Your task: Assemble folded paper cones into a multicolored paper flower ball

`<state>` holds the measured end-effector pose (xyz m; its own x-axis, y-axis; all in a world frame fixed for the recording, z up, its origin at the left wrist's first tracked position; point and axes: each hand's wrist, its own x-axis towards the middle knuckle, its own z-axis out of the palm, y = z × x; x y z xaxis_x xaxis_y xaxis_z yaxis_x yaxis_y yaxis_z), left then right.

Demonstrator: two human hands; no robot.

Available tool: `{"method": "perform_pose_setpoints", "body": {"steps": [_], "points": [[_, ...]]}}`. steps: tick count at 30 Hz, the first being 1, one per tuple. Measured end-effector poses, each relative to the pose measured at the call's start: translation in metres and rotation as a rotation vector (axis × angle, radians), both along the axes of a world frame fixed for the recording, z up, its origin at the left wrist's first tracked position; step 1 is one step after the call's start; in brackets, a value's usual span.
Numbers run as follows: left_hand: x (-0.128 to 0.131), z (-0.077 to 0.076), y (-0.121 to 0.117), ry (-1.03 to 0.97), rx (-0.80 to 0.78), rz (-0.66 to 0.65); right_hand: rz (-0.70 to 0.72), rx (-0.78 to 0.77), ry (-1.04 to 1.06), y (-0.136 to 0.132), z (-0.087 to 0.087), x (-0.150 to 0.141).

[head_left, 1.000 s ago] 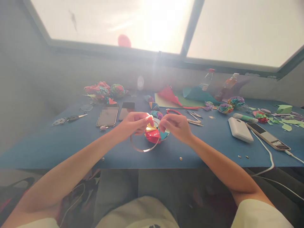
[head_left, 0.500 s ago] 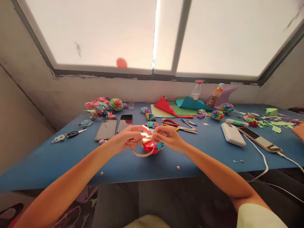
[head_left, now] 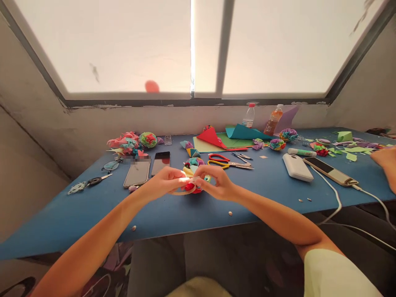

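Observation:
Both hands meet over the near middle of the blue table. My left hand (head_left: 165, 182) is closed, its thumb and fingers pinching a thin, pale roll of tape (head_left: 181, 193) shaped like a narrow ring. At the ring's upper edge, the fingertips of my right hand (head_left: 219, 182) pinch close against the left ones. A small whitish bit shows between the fingertips, too small to make out clearly. Partly hidden behind the hands is a ball of folded coloured paper (head_left: 196, 190), red at the bottom. Just beyond lies a teal and purple paper flower (head_left: 194, 162).
Red-and-yellow scissors (head_left: 230, 164) lie beyond my right hand. Two phones (head_left: 138, 173) are left of centre. Coloured paper sheets (head_left: 247, 133) and bottles (head_left: 248, 116) stand at the back. A power bank (head_left: 297, 168) lies right, near another person's hand (head_left: 385, 163).
The ring of tape has tilted flatter and now covers less of the paper ball. My hands stay together, right fingers shifted over the top. The other person's hand shows more at the right.

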<state>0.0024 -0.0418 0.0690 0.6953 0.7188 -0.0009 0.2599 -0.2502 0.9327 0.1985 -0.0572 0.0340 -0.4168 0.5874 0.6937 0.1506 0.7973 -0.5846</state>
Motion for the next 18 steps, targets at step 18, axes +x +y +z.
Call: {"method": "perform_pose_setpoints", "body": {"steps": [18], "points": [[-0.004,-0.014,-0.010,0.119,1.253,0.212,-0.427,0.728,-0.148,0.002,-0.015,-0.007]]}}
